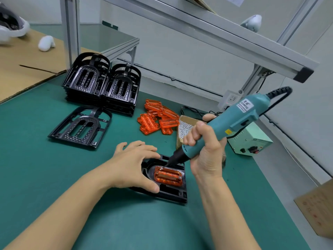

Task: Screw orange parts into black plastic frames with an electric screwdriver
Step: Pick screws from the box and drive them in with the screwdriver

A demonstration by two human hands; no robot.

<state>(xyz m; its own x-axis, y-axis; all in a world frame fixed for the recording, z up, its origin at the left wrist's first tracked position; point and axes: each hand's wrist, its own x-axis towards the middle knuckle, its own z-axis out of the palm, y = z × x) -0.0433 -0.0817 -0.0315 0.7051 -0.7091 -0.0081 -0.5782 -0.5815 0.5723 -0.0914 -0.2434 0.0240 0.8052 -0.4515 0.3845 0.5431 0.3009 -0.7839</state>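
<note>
A black plastic frame [173,191] lies on the green mat in front of me with an orange part [168,176] seated in it. My left hand [134,165] lies over the frame's left side, fingers spread and thumb against its front edge. My right hand [204,150] grips a teal electric screwdriver [234,121], held at a slant. Its black tip [163,167] touches a screw at the orange part's upper left corner. Another screw head shows at the part's right end.
Two stacks of black frames [102,85] stand at the back left, with a single frame [81,126] in front of them. A pile of orange parts [158,119] lies beside a cardboard box of screws [185,128]. A pale green power supply [250,141] sits at right.
</note>
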